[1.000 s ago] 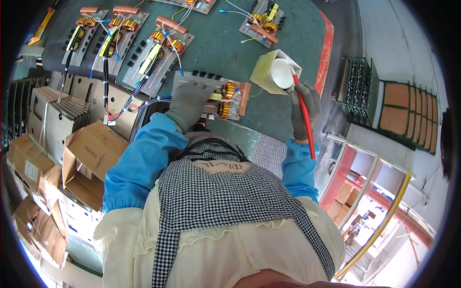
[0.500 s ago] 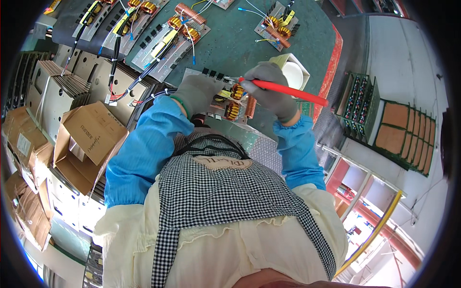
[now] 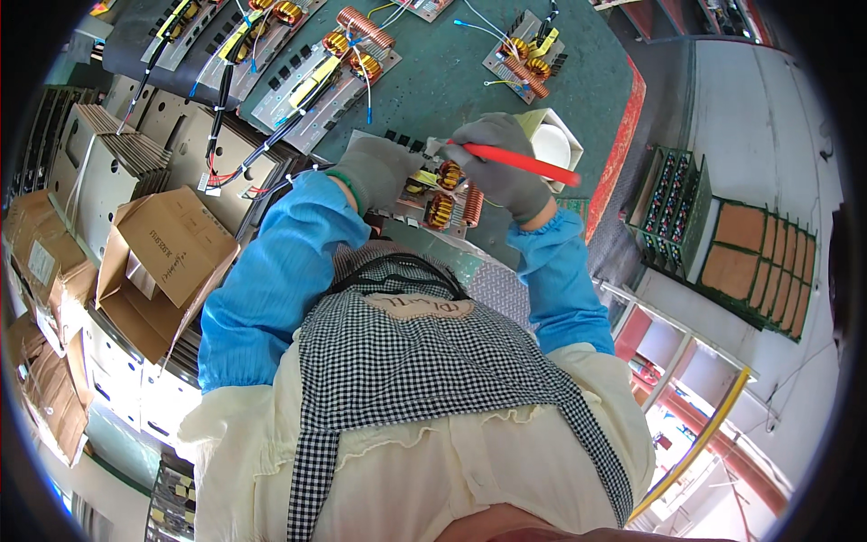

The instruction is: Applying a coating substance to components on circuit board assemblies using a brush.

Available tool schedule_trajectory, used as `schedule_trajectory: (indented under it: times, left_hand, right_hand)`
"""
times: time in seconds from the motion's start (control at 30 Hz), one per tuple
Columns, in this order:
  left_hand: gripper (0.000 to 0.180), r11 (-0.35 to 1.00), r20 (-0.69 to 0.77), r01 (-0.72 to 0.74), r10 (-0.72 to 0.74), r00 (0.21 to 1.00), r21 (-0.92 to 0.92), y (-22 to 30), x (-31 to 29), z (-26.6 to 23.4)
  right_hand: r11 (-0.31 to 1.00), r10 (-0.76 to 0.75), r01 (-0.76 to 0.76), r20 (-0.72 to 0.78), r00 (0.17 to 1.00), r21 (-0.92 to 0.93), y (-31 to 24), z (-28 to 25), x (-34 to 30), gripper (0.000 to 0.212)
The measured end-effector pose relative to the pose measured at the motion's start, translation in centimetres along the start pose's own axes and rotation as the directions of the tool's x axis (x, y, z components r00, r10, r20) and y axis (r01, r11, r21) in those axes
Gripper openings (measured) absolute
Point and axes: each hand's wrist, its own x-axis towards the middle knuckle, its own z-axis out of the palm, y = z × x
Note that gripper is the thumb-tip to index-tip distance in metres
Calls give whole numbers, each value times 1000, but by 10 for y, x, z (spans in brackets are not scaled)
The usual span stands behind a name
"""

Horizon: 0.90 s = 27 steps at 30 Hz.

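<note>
In front of my body lies a circuit board [image 3: 411, 213] with copper-wound ring coils, a copper coil and a row of black components. My gloved left hand [image 3: 377, 172] is closed over the board's left part, and its fingertips are partly hidden. Above the board's right part, my gloved right hand [image 3: 501, 163] is closed round a red-handled tool [image 3: 533, 164]. The handle slants out to the right, while a pale, flat end shows at the left, near the black components. What kind of tool it is I cannot make out.
Several similar boards with wires [image 3: 321, 86] lie along the green table [image 3: 433, 81]; another board [image 3: 526, 59] lies far right. A square container [image 3: 569, 131] with a white round piece stands beside my right hand. Open cardboard boxes [image 3: 172, 248] and stacked metal plates are at the left.
My right hand has shifted slightly left. The red handle's outer end has moved left and up, and the tool's pale end shows more. My left hand stays on the board.
</note>
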Motion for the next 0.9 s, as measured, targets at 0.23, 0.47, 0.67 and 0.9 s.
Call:
schedule_trajectory:
  times: [0.23,0.47,0.67,0.9]
  left_hand:
    - [39,999,53,43,-44,998,16,0,3,-1]
    - [40,999,61,31,-32,998,25,3,0,-2]
    - [37,999,33,33,-34,999,26,1,-2,5]
    - [37,1000,60,25,-25,998,-1,1,0,-1]
  right_hand:
    - [998,-15,12,55,998,63,2,0,6,14]
    - [998,-17,15,53,998,54,-1,2,10,13]
    - [979,-34,31,10,999,201,-5,8,20,14]
    - [999,18,-17,-29,999,51,1,6,24,15]
